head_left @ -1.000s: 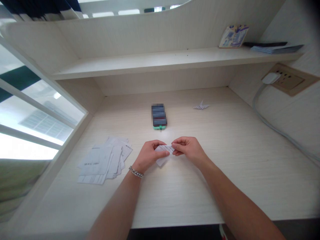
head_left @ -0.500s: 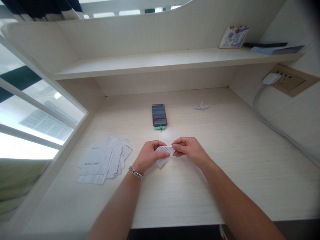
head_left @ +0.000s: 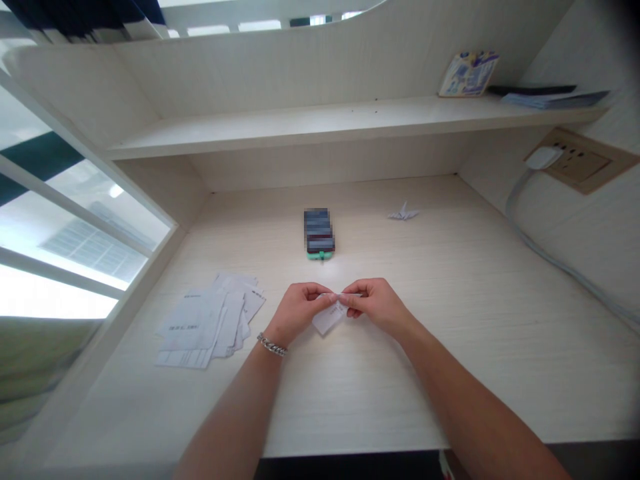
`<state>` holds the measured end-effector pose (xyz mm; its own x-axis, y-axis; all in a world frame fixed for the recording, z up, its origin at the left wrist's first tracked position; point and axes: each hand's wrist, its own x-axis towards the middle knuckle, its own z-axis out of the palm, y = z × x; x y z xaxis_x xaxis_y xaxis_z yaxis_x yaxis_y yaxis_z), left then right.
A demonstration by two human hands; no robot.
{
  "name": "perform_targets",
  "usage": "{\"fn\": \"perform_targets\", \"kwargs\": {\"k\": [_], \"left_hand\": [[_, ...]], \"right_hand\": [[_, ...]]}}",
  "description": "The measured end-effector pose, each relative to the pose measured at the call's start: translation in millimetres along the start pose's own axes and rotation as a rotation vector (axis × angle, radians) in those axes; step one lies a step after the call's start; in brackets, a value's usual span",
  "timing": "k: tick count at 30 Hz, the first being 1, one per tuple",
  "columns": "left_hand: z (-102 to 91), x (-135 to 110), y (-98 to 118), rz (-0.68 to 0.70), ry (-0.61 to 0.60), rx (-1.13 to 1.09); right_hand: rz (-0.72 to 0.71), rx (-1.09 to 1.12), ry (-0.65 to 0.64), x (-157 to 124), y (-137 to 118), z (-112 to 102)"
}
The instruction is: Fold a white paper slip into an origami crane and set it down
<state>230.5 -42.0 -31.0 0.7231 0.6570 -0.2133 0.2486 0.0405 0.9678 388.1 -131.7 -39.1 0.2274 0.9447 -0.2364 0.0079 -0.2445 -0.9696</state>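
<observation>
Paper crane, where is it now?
In the head view, the paper crane sits near the back of the desk, right of the phone, beyond the right hand.

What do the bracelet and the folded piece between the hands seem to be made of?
The link bracelet looks like polished steel or silver, from its bright shine; the exact metal is unclear. The folded piece looks like thin, matte white paper, with sharp creases and faint print.
</observation>
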Motion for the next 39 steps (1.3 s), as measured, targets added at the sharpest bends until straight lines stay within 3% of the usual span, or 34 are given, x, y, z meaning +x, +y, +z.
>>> {"fn": "perform_targets", "kwargs": {"k": [13,21,32,39], "left_hand": [[1.8,1.1,-2.6,0.037,0.055,0.04],[-4.1,2.6,-5.9,0.068,0.079,0.092],[0.4,0.4,-1.0,0.147,0.077,0.261],[4.0,-1.5,-0.6,0.163,0.095,0.276]], "right_hand": [[0.029,0.053,-0.014,0.5,2.3,-3.3],[0.026,0.045,0.044,0.5,-2.1,-5.4],[0.007,0.064,-0.044,-0.9,-1.4,-5.4],[-0.094,-0.06,-0.033,-0.1,0.2,0.5]]}}
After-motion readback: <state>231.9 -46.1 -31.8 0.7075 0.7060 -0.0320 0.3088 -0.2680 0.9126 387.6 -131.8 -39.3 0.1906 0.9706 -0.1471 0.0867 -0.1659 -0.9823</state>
